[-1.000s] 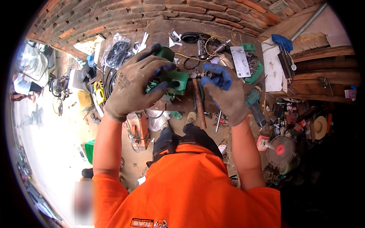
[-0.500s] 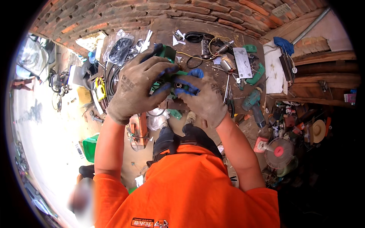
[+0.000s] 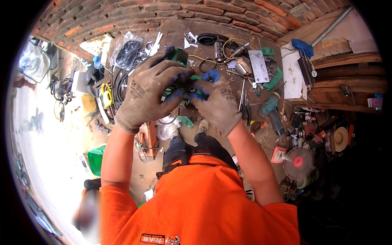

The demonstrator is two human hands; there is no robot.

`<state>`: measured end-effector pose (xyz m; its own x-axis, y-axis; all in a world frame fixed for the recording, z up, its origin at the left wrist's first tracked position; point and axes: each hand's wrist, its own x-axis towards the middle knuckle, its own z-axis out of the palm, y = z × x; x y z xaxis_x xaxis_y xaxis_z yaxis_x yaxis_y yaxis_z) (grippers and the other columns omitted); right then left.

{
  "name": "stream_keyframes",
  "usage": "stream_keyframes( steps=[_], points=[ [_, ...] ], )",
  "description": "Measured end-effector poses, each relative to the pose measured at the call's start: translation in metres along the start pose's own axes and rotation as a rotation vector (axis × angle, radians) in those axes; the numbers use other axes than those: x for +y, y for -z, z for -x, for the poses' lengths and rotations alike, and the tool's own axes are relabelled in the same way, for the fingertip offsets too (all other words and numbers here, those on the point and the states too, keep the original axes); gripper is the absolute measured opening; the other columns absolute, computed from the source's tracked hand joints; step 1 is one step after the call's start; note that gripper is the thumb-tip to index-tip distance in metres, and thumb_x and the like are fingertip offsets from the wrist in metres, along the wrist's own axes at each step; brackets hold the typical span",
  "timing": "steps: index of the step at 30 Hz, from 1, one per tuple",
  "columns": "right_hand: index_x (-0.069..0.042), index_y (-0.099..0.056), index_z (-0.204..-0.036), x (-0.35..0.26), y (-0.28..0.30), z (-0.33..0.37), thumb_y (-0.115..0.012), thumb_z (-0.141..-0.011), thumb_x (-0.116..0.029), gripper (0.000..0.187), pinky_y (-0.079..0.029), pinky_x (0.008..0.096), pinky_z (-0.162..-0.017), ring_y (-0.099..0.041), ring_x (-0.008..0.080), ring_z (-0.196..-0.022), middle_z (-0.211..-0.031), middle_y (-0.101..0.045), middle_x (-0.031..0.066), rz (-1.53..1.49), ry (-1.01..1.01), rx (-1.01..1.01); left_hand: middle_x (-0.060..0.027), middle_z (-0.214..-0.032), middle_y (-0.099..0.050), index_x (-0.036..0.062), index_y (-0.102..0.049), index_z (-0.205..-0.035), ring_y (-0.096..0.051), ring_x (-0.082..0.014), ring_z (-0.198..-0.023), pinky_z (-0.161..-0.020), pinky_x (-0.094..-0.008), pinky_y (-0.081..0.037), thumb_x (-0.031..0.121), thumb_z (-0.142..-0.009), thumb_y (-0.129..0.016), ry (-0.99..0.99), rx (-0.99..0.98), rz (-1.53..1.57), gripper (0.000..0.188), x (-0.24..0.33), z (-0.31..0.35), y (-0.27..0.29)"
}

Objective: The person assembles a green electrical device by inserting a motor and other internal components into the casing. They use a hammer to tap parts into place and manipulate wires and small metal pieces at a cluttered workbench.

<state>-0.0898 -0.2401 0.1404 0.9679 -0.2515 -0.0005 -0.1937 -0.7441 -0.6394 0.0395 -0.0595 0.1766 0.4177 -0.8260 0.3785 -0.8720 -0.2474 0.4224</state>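
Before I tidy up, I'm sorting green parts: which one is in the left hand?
The green housing gripped by the left hand; others, like the curved green piece beside the metal plate, lie loose.

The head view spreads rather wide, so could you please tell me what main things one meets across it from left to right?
Green plastic container, brown-gloved left hand, brown-gloved right hand, flat silver rectangular metal plate, round red-centred fan, round tan brimmed hat.
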Motion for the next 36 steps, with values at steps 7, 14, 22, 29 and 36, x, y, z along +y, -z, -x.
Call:
stream_keyframes(
  steps=[7,14,22,29,36],
  points=[
    [-0.009,-0.066,-0.134,0.001,0.011,0.006,-0.078,-0.081,-0.026,0.056,-0.052,0.0498,-0.096,-0.062,0.04,-0.111,-0.117,-0.064,0.0246,0.024,0.121,0.029,-0.0067,-0.119,-0.072,0.0157,-0.072,-0.118,-0.065,-0.037,-0.119,-0.099,-0.0489,-0.053,0.022,-0.073,-0.08,-0.016,0.025,-0.009,0.045,0.001,-0.001,-0.002],
    [-0.015,-0.071,-0.125,-0.001,-0.002,0.011,-0.079,-0.081,-0.032,0.048,-0.05,0.0541,-0.094,-0.062,0.0375,-0.108,-0.12,-0.06,0.0179,0.04,0.104,0.102,-0.0075,-0.115,-0.072,0.0157,-0.072,-0.115,-0.067,-0.0396,-0.117,-0.097,-0.0494,-0.055,0.022,-0.074,-0.079,-0.037,0.053,-0.028,0.042,0.003,0.003,0.0],
    [-0.013,-0.075,-0.112,-0.005,-0.006,0.011,-0.078,-0.082,-0.028,0.033,-0.054,0.0496,-0.09,-0.065,0.0388,-0.104,-0.119,-0.062,0.0175,0.009,0.046,0.122,-0.0068,-0.114,-0.073,0.0153,-0.073,-0.114,-0.066,-0.0387,-0.118,-0.095,-0.0481,-0.056,0.022,-0.074,-0.079,-0.043,0.075,-0.043,0.041,0.004,0.005,0.0],
    [-0.011,-0.071,-0.123,-0.001,-0.001,0.003,-0.076,-0.083,-0.024,0.042,-0.055,0.0478,-0.091,-0.067,0.0392,-0.102,-0.122,-0.064,0.0211,-0.086,-0.032,0.015,-0.0063,-0.113,-0.073,0.0149,-0.073,-0.113,-0.068,-0.0359,-0.109,-0.092,-0.046,-0.056,0.022,-0.075,-0.079,-0.016,0.077,0.006,0.04,0.006,0.002,0.001],
    [-0.003,-0.055,-0.142,0.007,0.0,0.001,-0.073,-0.088,-0.027,0.062,-0.054,0.0446,-0.095,-0.069,0.0342,-0.106,-0.119,-0.068,0.0227,-0.48,-0.241,-0.027,-0.0059,-0.115,-0.072,0.0154,-0.073,-0.114,-0.067,-0.0358,-0.114,-0.092,-0.046,-0.055,0.022,-0.076,-0.079,-0.01,0.052,-0.005,0.039,0.008,0.004,0.002]
  ],
)
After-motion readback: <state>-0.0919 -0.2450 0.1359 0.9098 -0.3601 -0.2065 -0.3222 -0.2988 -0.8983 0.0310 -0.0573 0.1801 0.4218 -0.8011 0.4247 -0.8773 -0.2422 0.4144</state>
